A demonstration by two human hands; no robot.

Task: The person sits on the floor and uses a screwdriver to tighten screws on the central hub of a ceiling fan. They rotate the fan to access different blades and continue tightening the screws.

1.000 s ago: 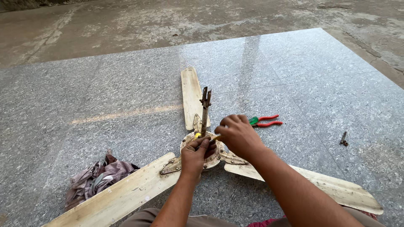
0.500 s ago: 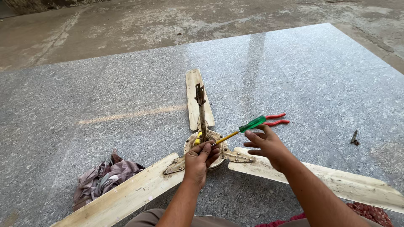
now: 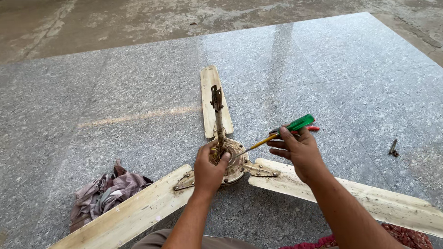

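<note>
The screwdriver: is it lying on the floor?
No, the right hand holds the screwdriver up, its tip aimed at the fan hub, where the left hand rests.
</note>
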